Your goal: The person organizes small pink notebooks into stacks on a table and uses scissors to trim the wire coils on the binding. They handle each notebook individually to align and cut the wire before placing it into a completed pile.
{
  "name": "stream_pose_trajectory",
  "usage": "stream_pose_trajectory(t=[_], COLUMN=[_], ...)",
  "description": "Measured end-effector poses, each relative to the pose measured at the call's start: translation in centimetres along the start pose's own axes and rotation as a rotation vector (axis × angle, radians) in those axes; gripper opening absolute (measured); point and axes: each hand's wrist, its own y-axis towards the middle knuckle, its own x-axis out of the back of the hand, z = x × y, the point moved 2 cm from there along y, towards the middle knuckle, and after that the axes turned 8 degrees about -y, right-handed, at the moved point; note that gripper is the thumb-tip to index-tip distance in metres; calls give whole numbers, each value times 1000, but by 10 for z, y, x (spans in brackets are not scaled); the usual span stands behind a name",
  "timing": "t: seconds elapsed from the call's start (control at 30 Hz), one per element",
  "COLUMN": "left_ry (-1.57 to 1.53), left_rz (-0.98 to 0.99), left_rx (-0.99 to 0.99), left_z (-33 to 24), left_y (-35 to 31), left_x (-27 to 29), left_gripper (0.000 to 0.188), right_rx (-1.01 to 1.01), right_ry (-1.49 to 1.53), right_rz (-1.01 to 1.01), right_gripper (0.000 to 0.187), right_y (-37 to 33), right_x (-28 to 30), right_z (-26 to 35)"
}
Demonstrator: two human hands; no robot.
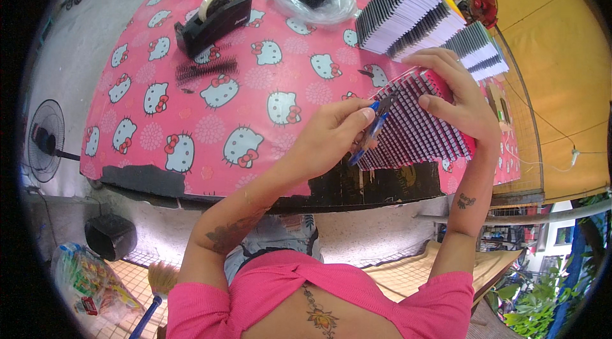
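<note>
My left hand (335, 132) is closed round blue-handled pliers (377, 123), whose dark jaws point up at the edge of a stack of spiral-bound notebooks (414, 125). Rows of dark coil binding face me on that stack, with pink covers at its right side. Over its far right part lies my right hand (454, 93), fingers curved round the stack and thumb resting on the bindings. The stack sits near the front edge of a table with a pink cartoon-cat cover (210, 116).
Black loose coils (207, 71) lie left of centre, below a black tape dispenser (213, 23). Behind is a clear plastic bag (347, 1) with black bits inside. More bound notebooks (398, 11) stand at the back right. A fan (46, 141) is left of the table.
</note>
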Motion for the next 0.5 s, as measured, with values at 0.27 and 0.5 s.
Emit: stream_pose_trajectory(t=[0.27, 0.5], left_ry=[480, -133], left_rz=[-77, -57], left_rx=[-294, 24], left_z=[-7, 1], left_y=[1, -2], left_x=[3, 6], left_gripper=[35, 37], right_rx=[42, 45], right_ry=[-6, 1], right_rz=[-48, -38], right_gripper=[49, 49], right_y=[-1, 0], right_x=[-1, 0], right_z=[-1, -2])
